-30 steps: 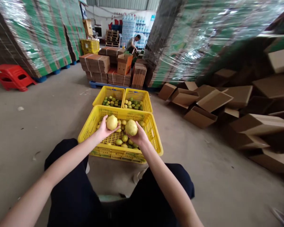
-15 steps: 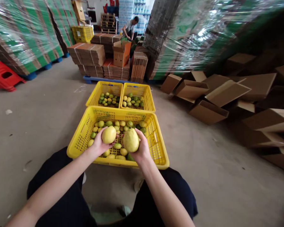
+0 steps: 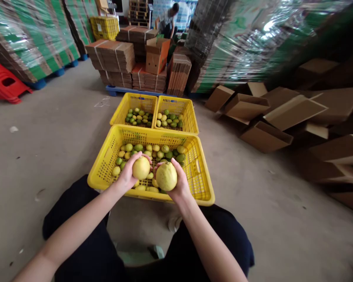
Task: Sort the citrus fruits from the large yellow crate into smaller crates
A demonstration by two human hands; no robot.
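My left hand [image 3: 128, 172] is closed around a smooth yellow lemon [image 3: 141, 167]. A larger, greener-yellow lemon [image 3: 166, 176] with a bumpy stem end sits in my right hand [image 3: 180, 183], the fingers wrapped round its side and back. Both fruits are held side by side, a small gap between them, above a large yellow plastic crate [image 3: 204, 172]. Several loose yellow and green lemons [image 3: 139, 147] lie on the crate's slotted floor, some hidden behind my hands.
Two smaller yellow crates [image 3: 117, 111] with more lemons adjoin the far side. Bundled flat cardboard [image 3: 110, 56] and an orange carton [image 3: 157, 56] lie beyond on a blue pallet. Open boxes [image 3: 266, 136] are heaped at right, a red stool [image 3: 6, 84] at left. A person [image 3: 167, 21] bends at the back.
The right-hand lemon has been turned, its stem end now tilted more toward me. The left-hand lemon has rotated slightly too. The whole view has shifted a little; both fruits remain held.
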